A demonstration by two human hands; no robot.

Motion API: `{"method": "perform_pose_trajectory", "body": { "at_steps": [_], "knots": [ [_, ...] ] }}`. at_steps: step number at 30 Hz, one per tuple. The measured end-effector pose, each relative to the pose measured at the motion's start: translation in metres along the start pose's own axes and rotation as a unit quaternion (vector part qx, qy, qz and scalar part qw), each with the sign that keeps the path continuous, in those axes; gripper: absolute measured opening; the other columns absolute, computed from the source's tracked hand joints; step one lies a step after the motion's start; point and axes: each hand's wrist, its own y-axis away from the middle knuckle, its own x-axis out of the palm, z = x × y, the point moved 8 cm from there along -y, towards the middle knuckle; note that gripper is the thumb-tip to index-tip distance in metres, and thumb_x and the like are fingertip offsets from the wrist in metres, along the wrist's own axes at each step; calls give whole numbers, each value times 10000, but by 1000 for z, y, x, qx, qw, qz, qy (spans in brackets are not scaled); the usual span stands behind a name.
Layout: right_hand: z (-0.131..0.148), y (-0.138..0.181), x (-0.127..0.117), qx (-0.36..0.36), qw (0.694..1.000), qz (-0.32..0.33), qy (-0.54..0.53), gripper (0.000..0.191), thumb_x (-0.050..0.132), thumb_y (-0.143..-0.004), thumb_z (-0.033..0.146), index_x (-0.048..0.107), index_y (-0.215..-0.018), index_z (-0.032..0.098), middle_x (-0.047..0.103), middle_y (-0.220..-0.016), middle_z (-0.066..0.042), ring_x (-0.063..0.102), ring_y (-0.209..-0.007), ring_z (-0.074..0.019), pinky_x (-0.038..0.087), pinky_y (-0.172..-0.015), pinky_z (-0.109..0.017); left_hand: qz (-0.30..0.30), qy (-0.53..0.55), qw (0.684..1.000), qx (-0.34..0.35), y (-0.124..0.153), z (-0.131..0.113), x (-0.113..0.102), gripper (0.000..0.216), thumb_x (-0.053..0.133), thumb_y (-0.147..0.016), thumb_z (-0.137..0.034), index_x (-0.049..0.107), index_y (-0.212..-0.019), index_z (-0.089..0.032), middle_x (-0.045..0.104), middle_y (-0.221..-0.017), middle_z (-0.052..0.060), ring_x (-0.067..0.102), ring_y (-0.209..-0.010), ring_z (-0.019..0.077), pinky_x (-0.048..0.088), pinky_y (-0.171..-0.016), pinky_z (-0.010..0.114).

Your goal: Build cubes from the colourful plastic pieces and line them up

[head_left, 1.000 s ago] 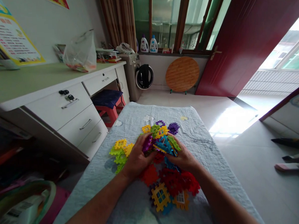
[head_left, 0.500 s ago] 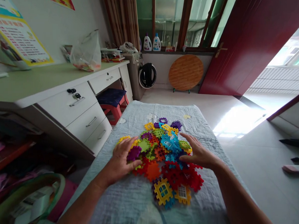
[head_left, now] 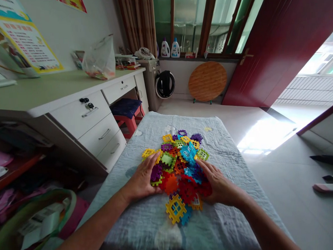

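Note:
A heap of colourful plastic interlocking building pieces [head_left: 179,166] lies on a pale blue cloth [head_left: 139,217]. Against the heap's left side, my left hand [head_left: 145,178] is open and touches purple and green pieces. On the opposite side my right hand [head_left: 219,183] is also open, its palm pressed to the red pieces [head_left: 189,188]. Blue pieces [head_left: 188,152] lie on top in the middle. Nearest to me are a yellow window-shaped piece [head_left: 176,209] and a blue one partly under it. The right fingertips and thumb are partly hidden by the pieces.
A desk with drawers [head_left: 92,116] runs along the left, with a plastic bag [head_left: 100,61] on top. A red stool [head_left: 129,113] is tucked under it. A washing machine [head_left: 153,80], a round wooden tabletop [head_left: 207,81] and a red door [head_left: 251,56] stand beyond.
My right hand has moved down and closer against the heap, pushing the red pieces left. My left hand has shifted slightly right, and the left pieces have moved inward.

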Motion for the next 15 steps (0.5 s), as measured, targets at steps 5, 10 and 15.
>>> {"method": "perform_pose_trajectory", "body": {
  "at_steps": [5,10,15],
  "knots": [
    [9,-20,-3,-30,999,-23,-38,897,650,-657,213,220,-1445,231,359,-1405,-134,390,-1257,-295,348,-1033,-472,-31,23,999,26,-15,-16,6,971,690,-688,-268,96,-1456,-259,327,-1446,134,334,-1319,311,288,-1088,500],
    [14,-37,-10,-42,990,-77,-107,716,605,-672,141,381,-1344,247,463,-1290,-95,476,-1181,-255,399,-994,-438,-57,110,992,-12,-28,-19,9,886,680,-720,-294,167,-1442,-256,380,-1427,129,382,-1297,295,323,-1072,478],
    [12,-46,-13,-31,973,-137,-180,564,578,-666,89,504,-1201,253,551,-1149,-60,539,-1090,-225,428,-953,-413,-123,245,958,-90,-42,-19,5,733,655,-765,-311,279,-1392,-242,529,-1282,92,508,-1180,242,391,-1018,420]
  ]
}}
